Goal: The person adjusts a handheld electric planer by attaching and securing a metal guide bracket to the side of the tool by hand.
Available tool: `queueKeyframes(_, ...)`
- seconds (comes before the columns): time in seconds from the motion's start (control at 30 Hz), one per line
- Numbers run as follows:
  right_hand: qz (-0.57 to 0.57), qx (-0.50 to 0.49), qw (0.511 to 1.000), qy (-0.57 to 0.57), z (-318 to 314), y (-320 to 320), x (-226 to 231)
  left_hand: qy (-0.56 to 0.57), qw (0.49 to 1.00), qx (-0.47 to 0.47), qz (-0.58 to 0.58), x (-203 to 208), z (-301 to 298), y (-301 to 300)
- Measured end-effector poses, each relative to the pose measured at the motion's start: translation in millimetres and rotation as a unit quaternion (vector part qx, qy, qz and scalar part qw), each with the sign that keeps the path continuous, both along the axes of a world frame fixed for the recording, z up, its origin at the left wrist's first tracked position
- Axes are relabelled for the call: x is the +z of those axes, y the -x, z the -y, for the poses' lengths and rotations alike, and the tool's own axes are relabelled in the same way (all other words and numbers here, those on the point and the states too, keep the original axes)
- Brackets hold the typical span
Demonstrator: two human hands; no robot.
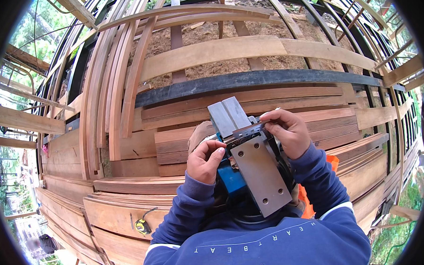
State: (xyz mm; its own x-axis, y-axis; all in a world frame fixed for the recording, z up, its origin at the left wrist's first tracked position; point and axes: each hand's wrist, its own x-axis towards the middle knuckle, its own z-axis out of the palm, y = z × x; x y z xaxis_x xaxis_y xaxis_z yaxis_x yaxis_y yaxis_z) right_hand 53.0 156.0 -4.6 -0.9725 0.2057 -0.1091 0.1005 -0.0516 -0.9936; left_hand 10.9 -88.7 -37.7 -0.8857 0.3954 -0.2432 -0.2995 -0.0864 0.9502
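An electric hand planer [262, 175] rests upside down on my lap, its flat metal sole facing up and its blue body [232, 179] showing at the left. The grey, grooved front shoe [228, 115] points away from me. Across the gap between the two plates, my right hand [287, 133] pinches a thin metal strip that looks like a planer blade [249, 130]. At the gap's left end, my left hand [206, 161] has its thumb and forefinger curled close together; what lies between them is too small to make out.
Stacked timber boards [184, 143] surround me in front and on both sides. Long planks [108, 89] reach away at the left. A black beam [266, 78] crosses ahead. A yellow tape measure [142, 225] lies on boards at lower left. Something orange [306, 202] sits by my right leg.
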Motion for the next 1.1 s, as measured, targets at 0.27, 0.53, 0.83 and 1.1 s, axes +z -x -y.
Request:
queueKeyframes(0.27, 0.013, 0.073, 0.996, -0.054, -0.5, 20.6, 1.7, 0.048, 0.996, 0.010, -0.079, -1.5, 2.2, -5.2)
queueKeyframes(0.53, 0.038, 0.102, 0.993, -0.031, -7.1, 29.1, -6.0, 0.070, 0.991, 0.017, -0.112, -2.9, 1.3, -7.6)
queueKeyframes(0.83, 0.051, 0.135, 0.989, -0.043, -10.5, 34.9, -5.9, 0.081, 0.988, 0.015, -0.129, -1.3, 1.0, -6.9)
queueKeyframes(1.1, 0.034, 0.152, 0.982, -0.108, -9.9, 35.9, -3.9, 0.081, 0.988, 0.019, -0.133, 0.6, 0.0, -7.9)
